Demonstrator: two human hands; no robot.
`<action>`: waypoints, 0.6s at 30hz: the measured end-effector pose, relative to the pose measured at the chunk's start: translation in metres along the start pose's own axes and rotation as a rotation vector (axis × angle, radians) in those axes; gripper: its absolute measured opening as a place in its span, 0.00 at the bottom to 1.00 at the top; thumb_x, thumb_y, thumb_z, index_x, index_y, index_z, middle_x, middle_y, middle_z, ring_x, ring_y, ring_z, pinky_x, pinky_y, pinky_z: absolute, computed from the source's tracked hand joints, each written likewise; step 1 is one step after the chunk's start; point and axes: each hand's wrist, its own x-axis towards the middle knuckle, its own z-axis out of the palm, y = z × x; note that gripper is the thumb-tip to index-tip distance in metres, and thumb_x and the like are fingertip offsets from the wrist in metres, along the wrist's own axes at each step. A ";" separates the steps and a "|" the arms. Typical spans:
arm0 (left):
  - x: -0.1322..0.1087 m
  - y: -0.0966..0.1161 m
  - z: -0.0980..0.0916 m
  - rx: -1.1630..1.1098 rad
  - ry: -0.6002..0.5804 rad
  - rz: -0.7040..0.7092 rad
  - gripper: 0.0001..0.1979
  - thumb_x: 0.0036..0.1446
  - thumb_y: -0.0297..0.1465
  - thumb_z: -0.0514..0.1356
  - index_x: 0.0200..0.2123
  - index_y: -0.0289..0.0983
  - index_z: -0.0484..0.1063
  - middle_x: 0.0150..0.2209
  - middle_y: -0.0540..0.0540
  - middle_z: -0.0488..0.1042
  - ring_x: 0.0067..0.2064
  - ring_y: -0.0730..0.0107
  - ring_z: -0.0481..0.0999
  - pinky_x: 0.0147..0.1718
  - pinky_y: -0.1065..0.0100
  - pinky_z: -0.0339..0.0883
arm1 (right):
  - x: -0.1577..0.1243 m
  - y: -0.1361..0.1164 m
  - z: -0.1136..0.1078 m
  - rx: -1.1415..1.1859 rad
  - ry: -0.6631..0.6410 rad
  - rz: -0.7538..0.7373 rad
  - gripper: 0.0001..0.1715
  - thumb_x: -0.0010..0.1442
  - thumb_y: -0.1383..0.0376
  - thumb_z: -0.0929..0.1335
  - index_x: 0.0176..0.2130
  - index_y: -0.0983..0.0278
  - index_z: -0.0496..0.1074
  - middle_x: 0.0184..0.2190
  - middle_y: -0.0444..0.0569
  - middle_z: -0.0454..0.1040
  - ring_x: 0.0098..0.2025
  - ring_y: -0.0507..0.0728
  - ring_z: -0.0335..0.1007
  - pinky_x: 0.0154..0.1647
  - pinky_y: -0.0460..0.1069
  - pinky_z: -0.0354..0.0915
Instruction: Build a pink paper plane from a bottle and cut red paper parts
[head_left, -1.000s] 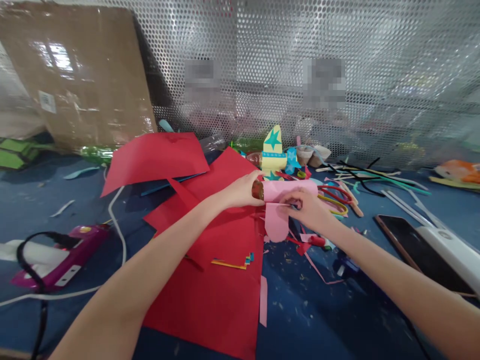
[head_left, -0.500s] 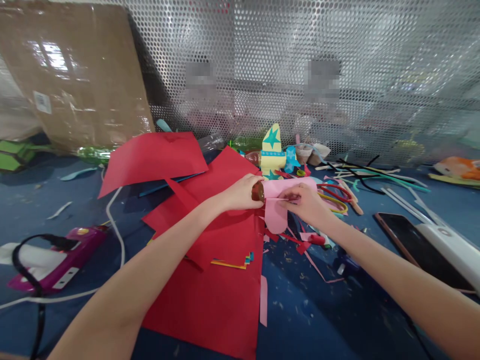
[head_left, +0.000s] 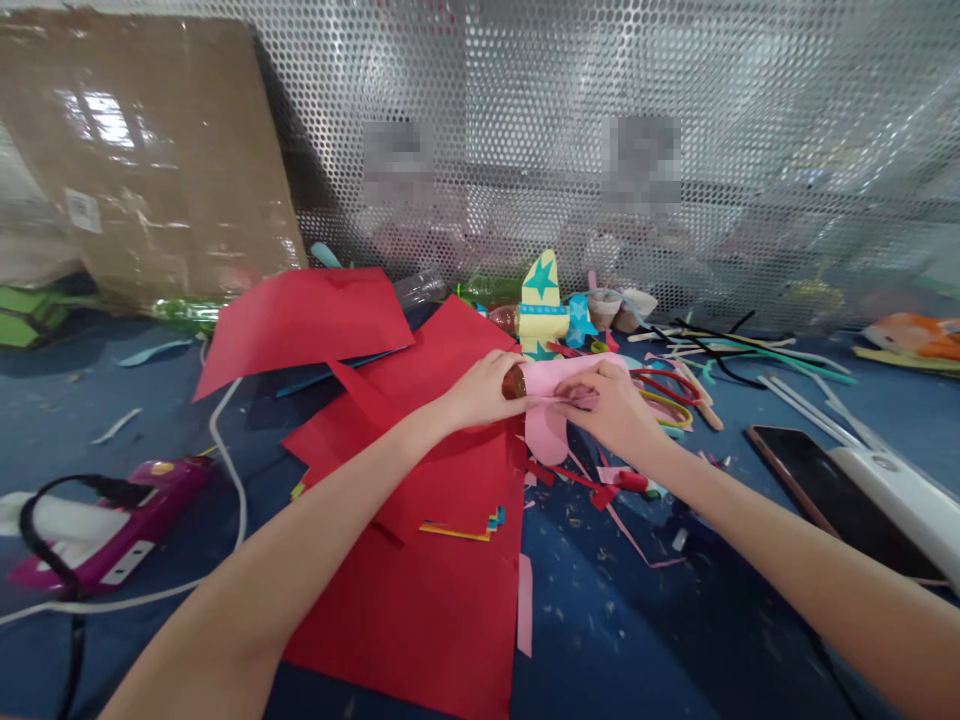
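My left hand (head_left: pixel 484 392) is closed round the brown, shiny end of what looks like a small bottle (head_left: pixel 514 383). Pink paper (head_left: pixel 547 438) is wrapped about the rest of it, with a rounded flap hanging toward me. On the right side, my right hand (head_left: pixel 606 402) pinches the paper at its overlapping edge, fingertips pressed together. Just behind the hands stands a yellow paper-covered piece (head_left: pixel 544 322) with teal stars and a blue band. Under my left forearm lie red paper sheets (head_left: pixel 450 600).
A purple power strip (head_left: pixel 154 520) with cables sits at left. To the right are a phone (head_left: pixel 832 500), a white device (head_left: pixel 892 490), pipe cleaners (head_left: pixel 739 350) and paper scraps (head_left: pixel 611 480). A cardboard sheet (head_left: pixel 165 150) leans against the perforated metal wall (head_left: pixel 525 110).
My right hand has shifted very slightly left along the pink paper, its fingers still pinching. The pink paper's edge has turned a little, and my left hand keeps its grip.
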 end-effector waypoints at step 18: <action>0.001 -0.002 0.001 0.006 0.014 0.026 0.24 0.53 0.44 0.61 0.48 0.35 0.65 0.46 0.38 0.70 0.49 0.53 0.71 0.50 0.54 0.65 | 0.002 0.018 -0.005 -0.046 0.024 -0.150 0.03 0.54 0.69 0.72 0.31 0.60 0.77 0.30 0.49 0.73 0.38 0.62 0.70 0.41 0.57 0.67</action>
